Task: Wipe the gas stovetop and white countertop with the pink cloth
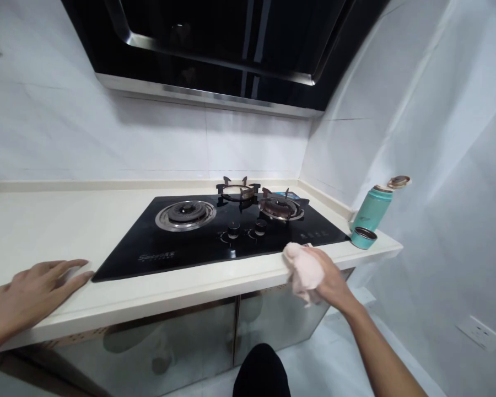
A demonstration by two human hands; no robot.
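Note:
My right hand [328, 275] is closed around a pale pink cloth [305, 271], at the front edge of the counter just below the stove's right part. Part of the cloth hangs over the edge, and it looks a little blurred. My left hand [37, 289] lies flat with fingers stretched out on the white countertop [62, 223], its fingertips by the stove's front left corner. Between the hands is a black glass gas stove [202, 243] with two knobs. Its left burner [186, 214] has no pan support; the right burner [281, 208] has one on it.
A loose pan support [238, 191] rests at the stove's back edge. At the right counter end stand an open turquoise flask [372, 210] and its cup [364, 237], close to the wall. A black range hood [215, 49] hangs low above. Cabinet doors [182, 347] are below.

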